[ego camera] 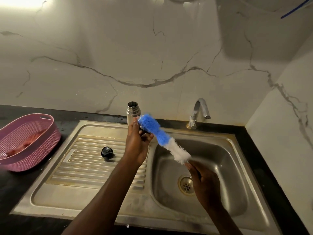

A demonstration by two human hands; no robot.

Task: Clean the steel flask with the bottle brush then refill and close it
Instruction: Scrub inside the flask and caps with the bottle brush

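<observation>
**Two hands, one flask, one brush over the sink**

Two hands are working above the steel sink set into the dark desk. We are holding the steel flask upright in our left hand, fingers curling round its lower body, above the seam where the ribbed draining board is meeting the basin. The flask's mouth is standing open, its cap off.

Our right hand is gripping the handle of the bottle brush over the basin, just above the drain; the handle itself is mostly hiding inside the grip. The brush is slanting up and to the left, white bristles nearest the right hand, blue bristles at the far tip. That blue tip is lying against the side of the flask beside our left fingers, outside the flask and below its mouth.

A black cap is sitting on the ribbed draining board, well apart from the flask. The tap is standing at the back edge of the sink, behind the basin. A pink basket is resting on the desk near the left edge, with something reddish inside that we cannot identify.
</observation>
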